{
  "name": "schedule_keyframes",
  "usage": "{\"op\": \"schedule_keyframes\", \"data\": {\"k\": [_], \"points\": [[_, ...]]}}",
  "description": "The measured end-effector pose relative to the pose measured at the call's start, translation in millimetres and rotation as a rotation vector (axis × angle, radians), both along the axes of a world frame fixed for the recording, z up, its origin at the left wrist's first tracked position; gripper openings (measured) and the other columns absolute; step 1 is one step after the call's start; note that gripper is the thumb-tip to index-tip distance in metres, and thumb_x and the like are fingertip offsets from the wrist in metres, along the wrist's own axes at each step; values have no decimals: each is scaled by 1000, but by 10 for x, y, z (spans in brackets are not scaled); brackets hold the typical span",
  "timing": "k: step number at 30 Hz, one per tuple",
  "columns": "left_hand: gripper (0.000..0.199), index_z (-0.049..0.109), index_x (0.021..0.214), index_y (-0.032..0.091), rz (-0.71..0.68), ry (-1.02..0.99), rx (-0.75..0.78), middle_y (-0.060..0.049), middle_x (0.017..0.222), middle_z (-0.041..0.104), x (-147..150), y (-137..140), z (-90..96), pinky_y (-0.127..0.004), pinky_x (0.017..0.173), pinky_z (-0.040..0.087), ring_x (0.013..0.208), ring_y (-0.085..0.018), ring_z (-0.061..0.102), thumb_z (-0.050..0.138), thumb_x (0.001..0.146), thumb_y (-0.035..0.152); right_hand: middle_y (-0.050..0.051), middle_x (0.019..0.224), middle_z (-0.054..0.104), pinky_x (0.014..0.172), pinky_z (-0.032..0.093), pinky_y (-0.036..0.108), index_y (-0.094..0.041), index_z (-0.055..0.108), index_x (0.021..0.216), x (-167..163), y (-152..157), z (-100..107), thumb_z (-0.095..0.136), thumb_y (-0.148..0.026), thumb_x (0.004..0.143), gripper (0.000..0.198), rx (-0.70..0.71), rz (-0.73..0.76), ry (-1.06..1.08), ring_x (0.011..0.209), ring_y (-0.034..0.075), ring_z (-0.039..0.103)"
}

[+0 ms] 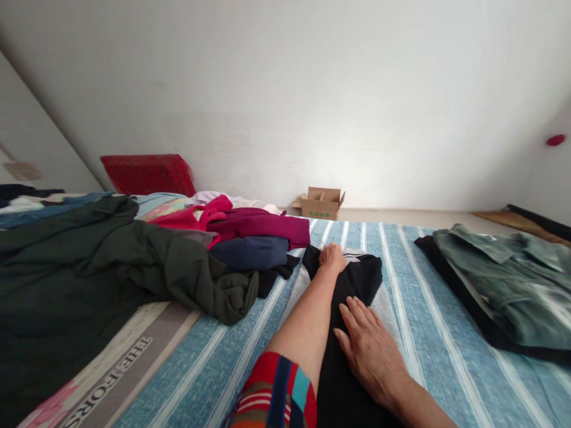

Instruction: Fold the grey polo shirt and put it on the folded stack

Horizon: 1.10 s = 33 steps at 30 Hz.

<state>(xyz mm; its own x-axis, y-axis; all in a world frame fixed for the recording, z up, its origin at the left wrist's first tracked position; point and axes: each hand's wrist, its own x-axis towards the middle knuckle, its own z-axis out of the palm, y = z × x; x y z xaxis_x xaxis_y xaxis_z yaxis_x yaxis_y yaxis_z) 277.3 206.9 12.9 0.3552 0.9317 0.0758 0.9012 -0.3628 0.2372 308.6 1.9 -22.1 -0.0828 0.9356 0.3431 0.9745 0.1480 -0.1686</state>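
Note:
A black and light grey top [352, 284] lies folded lengthwise on the blue striped bed sheet [405, 285]. My left hand [332, 258] reaches to its far end, by the neckline, with the fingers curled on the cloth; the fingertips are hard to see. Lower down, my right hand [372, 348] rests flat on the black part, fingers stretched out. My left forearm, in a striped sleeve, covers part of the top's left side.
A dark green garment [111, 255] spreads over the left side. Beyond it lie a magenta garment [267, 227] and a navy one [252, 252]. Folded green clothing [513, 285] sits at right on something black. Against the wall are a cardboard box [320, 204] and a red case-like object [149, 172].

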Motion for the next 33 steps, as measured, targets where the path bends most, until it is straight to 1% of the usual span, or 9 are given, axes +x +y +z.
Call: {"op": "schedule_keyframes", "data": {"k": [4,8,10,13,15,19,26,29,33], "points": [[22,70,97,13,-71,69,-54,-17,101,69,9,2,151,-30,80,51,98,-27,65,56,81,20,15,139,47,106,33,46,-12,53,131,-26,-9,111,39,-36,94,46,-14,-22,43,130,29,40],[25,68,102,16,-180,98,-24,-13,114,65,-84,-94,279,-32,98,40,115,-24,56,49,86,23,14,140,46,107,32,44,-13,52,132,-29,-16,158,37,-37,95,47,-41,-19,74,131,29,39],[30,61,114,18,-224,100,5,-10,132,55,-150,-183,284,-32,108,27,129,-21,42,45,89,26,14,140,46,108,31,43,-12,51,133,-22,-14,172,35,-38,96,48,-59,-13,83,132,29,38],[45,45,133,16,-247,116,2,-11,150,32,-224,-315,206,-38,114,14,140,-21,21,41,92,35,15,141,45,108,30,44,-11,50,134,-15,-10,197,34,-39,96,50,-84,-5,83,132,30,37],[53,38,138,13,-238,133,-35,-14,153,24,-247,-370,128,-43,113,13,142,-24,16,37,93,42,16,141,44,107,31,45,-10,50,134,-15,-10,217,33,-39,96,50,-100,0,78,132,31,37],[58,35,140,16,-225,148,-96,-13,153,24,-251,-379,24,-47,112,16,142,-24,16,28,93,50,17,141,43,107,31,46,-9,49,134,-18,-18,248,34,-38,96,50,-114,-2,73,133,32,36],[51,41,134,16,-229,138,-44,-14,151,28,-237,-434,64,-46,112,14,141,-25,18,30,93,46,18,140,44,107,31,46,-8,50,133,-16,-29,245,34,-38,96,50,-97,-6,65,132,32,36],[51,36,137,16,-259,126,-17,-13,154,22,-218,-544,77,-45,113,10,142,-24,11,29,94,43,17,140,45,107,30,45,-8,49,133,-8,-27,223,34,-38,96,50,-92,-2,57,132,31,37],[58,28,143,18,-309,144,-104,-9,155,19,-166,-628,45,-43,113,13,143,-21,11,28,93,47,17,139,46,105,32,46,-9,47,134,7,-30,187,37,-36,95,49,-75,17,47,132,31,37]]}}
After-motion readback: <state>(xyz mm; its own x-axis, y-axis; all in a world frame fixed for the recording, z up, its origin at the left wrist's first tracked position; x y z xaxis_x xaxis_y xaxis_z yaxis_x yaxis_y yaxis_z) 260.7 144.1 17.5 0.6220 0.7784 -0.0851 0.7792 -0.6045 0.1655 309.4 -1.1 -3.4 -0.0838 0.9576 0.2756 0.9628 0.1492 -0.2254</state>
